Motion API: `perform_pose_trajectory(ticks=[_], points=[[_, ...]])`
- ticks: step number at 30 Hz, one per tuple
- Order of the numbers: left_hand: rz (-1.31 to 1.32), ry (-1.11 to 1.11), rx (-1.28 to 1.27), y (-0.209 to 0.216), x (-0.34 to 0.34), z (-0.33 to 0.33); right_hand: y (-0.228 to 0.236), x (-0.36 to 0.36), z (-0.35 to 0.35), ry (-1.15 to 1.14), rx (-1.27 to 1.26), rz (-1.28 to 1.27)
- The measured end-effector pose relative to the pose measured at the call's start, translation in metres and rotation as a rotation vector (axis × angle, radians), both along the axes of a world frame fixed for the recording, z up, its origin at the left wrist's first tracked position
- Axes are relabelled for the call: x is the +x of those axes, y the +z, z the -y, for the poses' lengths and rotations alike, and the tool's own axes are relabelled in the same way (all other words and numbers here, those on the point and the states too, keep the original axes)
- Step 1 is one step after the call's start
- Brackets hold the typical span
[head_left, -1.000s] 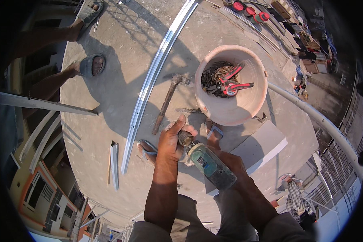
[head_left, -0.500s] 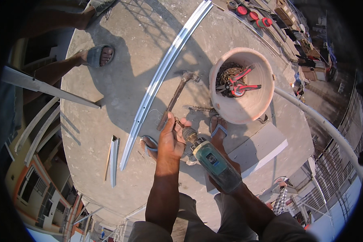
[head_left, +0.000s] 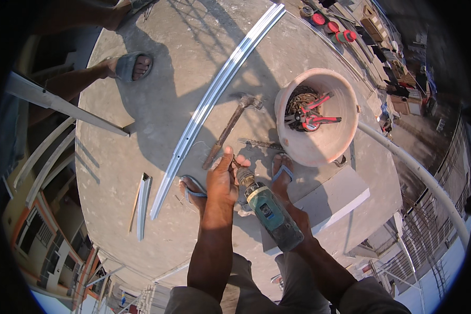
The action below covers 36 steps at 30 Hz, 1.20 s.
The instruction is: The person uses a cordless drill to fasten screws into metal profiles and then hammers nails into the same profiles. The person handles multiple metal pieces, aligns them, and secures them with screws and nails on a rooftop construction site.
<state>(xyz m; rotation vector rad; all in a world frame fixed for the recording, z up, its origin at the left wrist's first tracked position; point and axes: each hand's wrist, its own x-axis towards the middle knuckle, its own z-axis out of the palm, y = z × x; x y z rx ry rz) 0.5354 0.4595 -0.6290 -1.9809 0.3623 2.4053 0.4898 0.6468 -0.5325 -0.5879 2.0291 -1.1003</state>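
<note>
My right hand (head_left: 298,222) grips a green power drill (head_left: 272,212) from its far side; the drill body hides most of the fingers. The chuck points up and left, toward my left hand (head_left: 222,180). At the chuck's mouth, my left fingers and thumb close round a thin dark drill bit (head_left: 236,163), partly hidden by them. Just beyond lies a claw hammer (head_left: 227,128) with a worn handle. A longer spiral drill bit (head_left: 261,144) rests on the concrete beside a bucket (head_left: 319,152). In the bucket are red-handled pliers or snips (head_left: 314,115) and a heap of small metal pieces.
A long metal channel (head_left: 204,107) crosses the concrete floor (head_left: 120,201), with a short channel piece (head_left: 144,204) near its lower end. A white board (head_left: 324,199) lies right of my feet. Another person's sandalled foot (head_left: 133,67) stands at upper left, near a slanting metal bar (head_left: 70,104).
The drill has shifted slightly left and down in view, still held at the same angle. My left fingers remain at the chuck. The whole view has shifted slightly.
</note>
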Motion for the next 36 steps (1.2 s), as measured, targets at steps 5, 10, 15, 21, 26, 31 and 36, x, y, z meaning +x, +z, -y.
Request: perform_pose_trajectory(ticks=[5, 10, 15, 21, 26, 31, 36], points=[[0.067, -0.004, -0.041, 0.003, -0.002, 0.0, 0.001, 0.007, 0.003, -0.003, 0.004, -0.003], [0.06, 0.024, 0.009, -0.003, 0.009, 0.0, -0.004, 0.012, 0.003, -0.021, 0.016, 0.029], [0.027, 0.048, -0.002, -0.013, 0.025, 0.0, -0.006, 0.029, 0.006, -0.147, -0.026, 0.161], [0.08, -0.05, 0.012, -0.019, 0.032, 0.001, -0.01, 0.046, 0.002, -0.349, 0.083, 0.465], [0.328, -0.591, -0.344, -0.05, 0.071, 0.014, -0.024, 0.052, 0.006, -0.515, 0.033, 0.582], [0.639, -1.123, -1.115, -0.119, 0.136, 0.049, -0.039, 0.063, 0.015, -0.535, 0.095, 0.677], [0.701, -1.411, -1.261, -0.199, 0.158, 0.103, -0.068, 0.081, 0.027, -0.419, 0.11, 0.573]])
